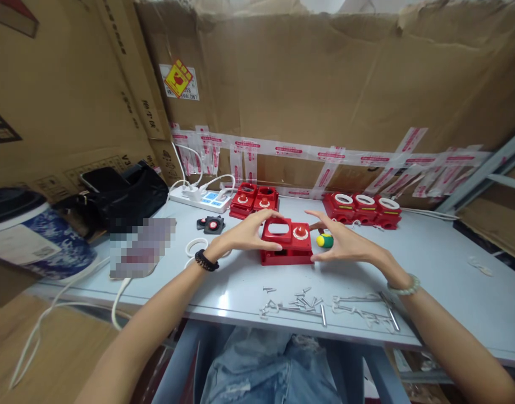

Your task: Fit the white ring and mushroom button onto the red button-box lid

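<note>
A red plastic housing [297, 259] stands in front of me. Its cover, with a pale oval window and a red knob on a white ring, rests on the base; a dark gap shows between them. My left hand [257, 233] grips the left side of this housing, thumb at the front and fingers behind. To the right, my right hand [343, 241] is open, thumb and fingers spread apart beside the housing. A green and yellow handle [324, 240] shows between those fingers, seemingly lying on the table. Screws [305, 302] lie loose nearer to me.
Similar red housings stand behind, on the left [254, 199] and right [362, 210]. T-shaped metal rods [323, 314] lie near the front edge. Black square parts [210, 224], white rings [197, 245], a power strip [202, 197] and a large cup [42, 235] are leftward. Cardboard [299, 84] walls the back.
</note>
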Tool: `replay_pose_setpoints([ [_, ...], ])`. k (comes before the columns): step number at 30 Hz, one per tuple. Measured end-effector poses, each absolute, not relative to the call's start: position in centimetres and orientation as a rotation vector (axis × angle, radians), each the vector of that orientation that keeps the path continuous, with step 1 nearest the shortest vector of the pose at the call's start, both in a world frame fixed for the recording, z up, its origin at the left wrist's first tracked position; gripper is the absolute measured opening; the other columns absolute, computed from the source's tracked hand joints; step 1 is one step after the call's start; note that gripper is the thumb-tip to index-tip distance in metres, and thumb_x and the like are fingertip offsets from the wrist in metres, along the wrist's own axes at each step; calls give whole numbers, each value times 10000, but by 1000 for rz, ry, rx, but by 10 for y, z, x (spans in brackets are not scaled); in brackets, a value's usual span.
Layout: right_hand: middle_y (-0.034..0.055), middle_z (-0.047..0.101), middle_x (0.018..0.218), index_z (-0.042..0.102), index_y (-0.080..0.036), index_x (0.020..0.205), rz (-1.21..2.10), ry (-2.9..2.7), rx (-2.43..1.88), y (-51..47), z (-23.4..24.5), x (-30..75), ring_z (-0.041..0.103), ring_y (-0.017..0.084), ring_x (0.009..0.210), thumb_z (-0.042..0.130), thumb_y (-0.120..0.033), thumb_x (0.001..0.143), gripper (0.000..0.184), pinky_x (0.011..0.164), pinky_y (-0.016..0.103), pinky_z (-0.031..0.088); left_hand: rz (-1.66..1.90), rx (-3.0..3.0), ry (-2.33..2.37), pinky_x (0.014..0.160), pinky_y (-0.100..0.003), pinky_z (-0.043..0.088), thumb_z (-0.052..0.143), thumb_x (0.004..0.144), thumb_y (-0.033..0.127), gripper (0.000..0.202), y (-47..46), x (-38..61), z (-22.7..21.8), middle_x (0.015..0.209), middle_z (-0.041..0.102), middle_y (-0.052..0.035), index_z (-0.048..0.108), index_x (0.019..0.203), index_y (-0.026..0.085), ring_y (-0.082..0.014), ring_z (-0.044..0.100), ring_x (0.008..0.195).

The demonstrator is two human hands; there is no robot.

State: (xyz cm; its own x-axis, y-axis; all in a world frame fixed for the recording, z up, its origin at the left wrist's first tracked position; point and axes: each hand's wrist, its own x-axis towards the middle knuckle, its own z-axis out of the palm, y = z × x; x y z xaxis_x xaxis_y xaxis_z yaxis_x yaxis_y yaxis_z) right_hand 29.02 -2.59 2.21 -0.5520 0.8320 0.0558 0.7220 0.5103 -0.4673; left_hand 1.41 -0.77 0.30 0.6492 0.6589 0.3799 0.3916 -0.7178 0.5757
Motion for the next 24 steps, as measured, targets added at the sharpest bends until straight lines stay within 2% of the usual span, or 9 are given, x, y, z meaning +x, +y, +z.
replay_pose_setpoints([
  [3, 83, 617, 1193, 256, -279, 1431, 552, -2363, -1247, -29, 29, 291, 565, 234, 1119, 712, -474, 672, 907, 962, 402, 436, 981, 2333, 917, 974, -399, 436, 714, 719, 450, 585, -8, 14, 6, 1252, 550, -86, 474, 1199, 218, -232, 539, 1129],
  [9, 82, 498, 1377, 397, -264, 1380, 334, -2327, -1126, -37, 33, 279, 490, 261, 1225, 717, -480, 675, 804, 1018, 430, 406, 1051, 2381, 912, 982, -409, 422, 749, 677, 444, 613, -19, 34, 1, 1192, 564, -91, 486, 1172, 196, -245, 533, 1109],
  [13, 90, 589, 1265, 534, -225, 1275, 323, -2404, -1047, -38, 35, 284, 548, 265, 1154, 703, -493, 696, 661, 979, 429, 444, 1051, 2442, 841, 992, -421, 414, 711, 708, 485, 654, -25, 41, -2, 1248, 530, -113, 455, 1239, 203, -268, 504, 1153],
  [17, 87, 613, 1238, 566, -212, 1237, 324, -2267, -1168, -37, 48, 309, 571, 278, 1129, 739, -507, 643, 686, 969, 426, 458, 772, 2437, 870, 1045, -436, 366, 673, 718, 552, 858, -20, 30, -4, 1427, 393, -140, 282, 1404, 216, -289, 428, 1272],
  [20, 84, 621, 1234, 596, -211, 1196, 241, -2118, -1372, -33, 51, 328, 583, 286, 1110, 726, -534, 635, 661, 946, 417, 469, 484, 2467, 923, 1038, -423, 369, 668, 706, 573, 842, -15, 21, -6, 1409, 436, -145, 342, 1386, 197, -296, 453, 1261],
  [24, 92, 685, 1080, 635, -207, 1093, 77, -2040, -1689, -24, 39, 334, 632, 303, 976, 668, -612, 638, 609, 848, 445, 486, 381, 2544, 989, 970, -387, 415, 629, 734, 573, 760, -15, 21, -6, 1343, 517, -134, 402, 1349, 188, -285, 526, 1184],
])
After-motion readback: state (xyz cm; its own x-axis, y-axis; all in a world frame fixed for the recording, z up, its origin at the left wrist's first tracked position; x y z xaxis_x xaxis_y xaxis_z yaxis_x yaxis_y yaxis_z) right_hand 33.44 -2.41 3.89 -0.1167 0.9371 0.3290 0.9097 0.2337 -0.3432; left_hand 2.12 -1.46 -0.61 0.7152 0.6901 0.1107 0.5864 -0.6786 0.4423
